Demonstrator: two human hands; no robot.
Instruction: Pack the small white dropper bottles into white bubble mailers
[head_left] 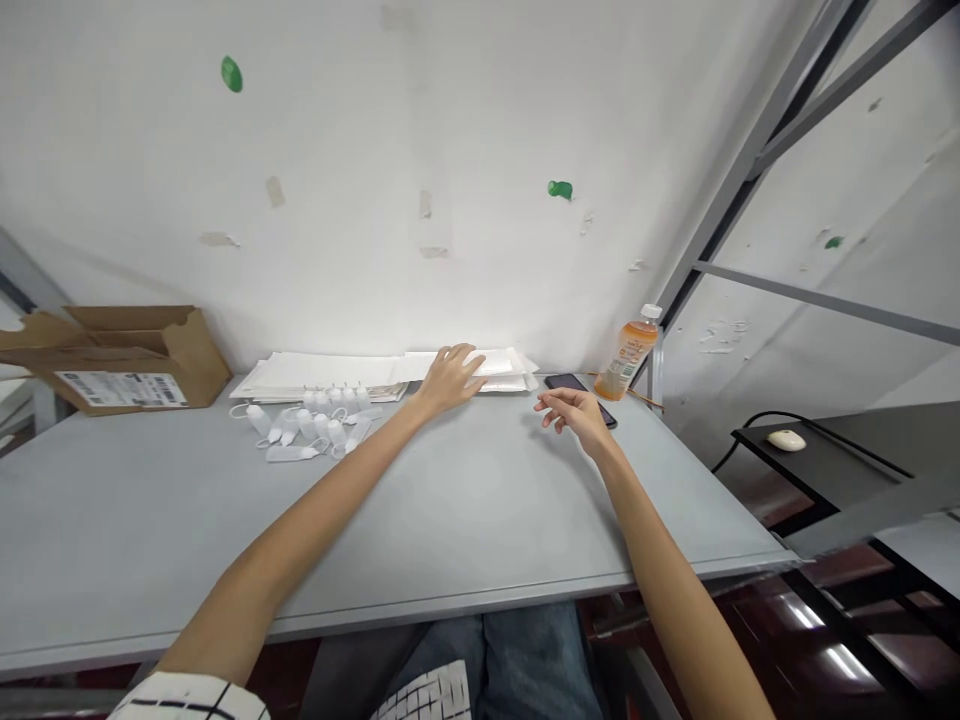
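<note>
My left hand [452, 377] reaches far across the grey table [450, 500] and rests with fingers spread flat on a stack of white sheets [495, 368] by the wall. My right hand [574, 412] hovers just right of it, fingers loosely apart and holding nothing, in front of a dark phone [568, 383]. Several small white dropper bottles [319, 420] lie and stand in a cluster left of my left hand, in front of a wider pile of white sheets [322, 372].
An open cardboard box [124, 358] with a label sits at the table's far left. An orange drink bottle [631, 355] stands at the far right beside a grey metal frame [742, 170]. A lower dark surface with a white mouse [785, 439] lies to the right.
</note>
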